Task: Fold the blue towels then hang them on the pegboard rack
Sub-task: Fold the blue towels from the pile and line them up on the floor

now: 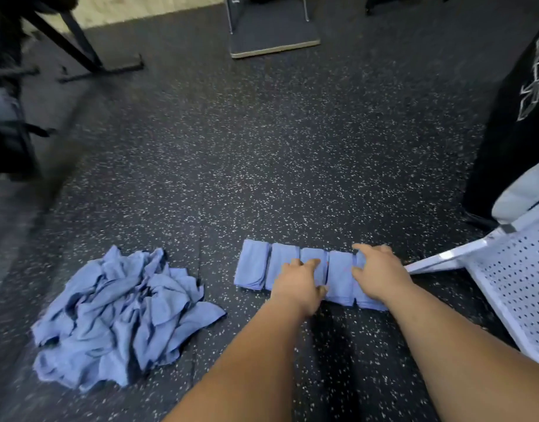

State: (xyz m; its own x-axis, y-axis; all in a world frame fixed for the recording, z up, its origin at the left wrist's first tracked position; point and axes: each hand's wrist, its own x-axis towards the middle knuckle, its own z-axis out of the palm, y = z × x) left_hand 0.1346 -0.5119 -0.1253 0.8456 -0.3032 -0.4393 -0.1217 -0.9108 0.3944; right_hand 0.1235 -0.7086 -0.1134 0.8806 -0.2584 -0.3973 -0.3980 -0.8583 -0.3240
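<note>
Your left hand (pixel 298 284) lies with bent fingers on the third towel of the row, its thumb at the gap to the fourth; you cannot tell whether it pinches the cloth or only rests there. Your right hand (pixel 381 277) is spread, fingers fairly straight, pressing down on the towel at the right end.

The folded towels (pixel 251 263) sit just below the centre of the frame: five narrow, soft blue oblongs side by side and touching, with layered edges showing at their near ends. At lower left, well apart from them, the unfolded towels (pixel 122 312) lie in a crumpled heap of the same thin blue cloth, full of creases and dark folds.

Everything rests on the floor (pixel 262 147), dark rubber matting flecked with pale specks. At the right edge the pegboard rack (pixel 514 284) lies tilted, white perforated metal, and one of its rails reaches in close beside your right wrist. Above it stands a black bag (pixel 518 132) with pale lettering. A low grey platform (pixel 271 35) sits at top centre, and a black metal frame (pixel 76 41) at upper left.
</note>
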